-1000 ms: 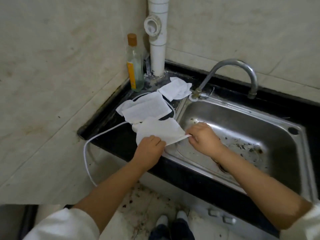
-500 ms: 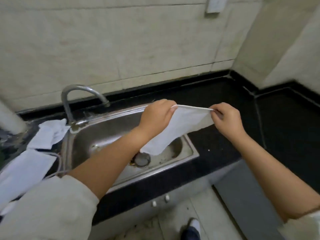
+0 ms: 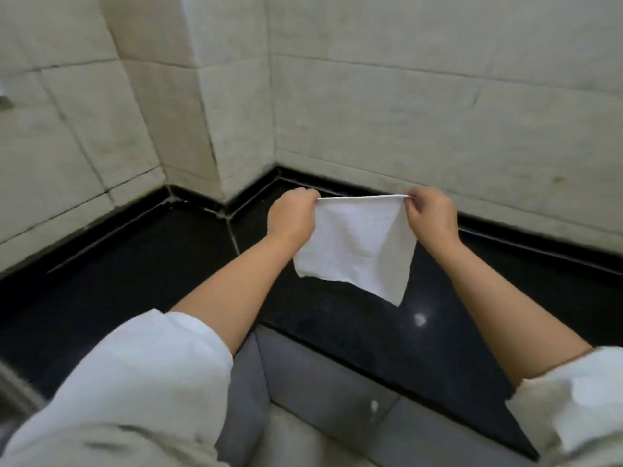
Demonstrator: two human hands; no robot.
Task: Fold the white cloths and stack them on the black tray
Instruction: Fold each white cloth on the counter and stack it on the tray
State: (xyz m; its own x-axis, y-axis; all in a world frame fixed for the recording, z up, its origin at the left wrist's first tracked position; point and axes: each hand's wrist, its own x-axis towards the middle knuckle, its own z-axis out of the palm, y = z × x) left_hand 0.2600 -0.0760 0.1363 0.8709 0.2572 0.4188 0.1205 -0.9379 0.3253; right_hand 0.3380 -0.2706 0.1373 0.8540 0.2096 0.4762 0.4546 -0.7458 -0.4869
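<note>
- Between both sets of fingertips, the white cloth [image 3: 354,244] hangs taut above the black counter [image 3: 337,318]; left hand [image 3: 291,214] and right hand [image 3: 429,215] each pinch a top corner.
- Loosened pinch: cloth could drop unfolded.
- No black tray in view.

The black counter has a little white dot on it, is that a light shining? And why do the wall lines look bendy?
Head view: the white dot on the black counter looks like glare from a light overhead; the tile lines on the wall bend because the lens is wide-angle; the sleeves at the bottom corners are blurry, while the white cloth is fairly sharp.
</note>
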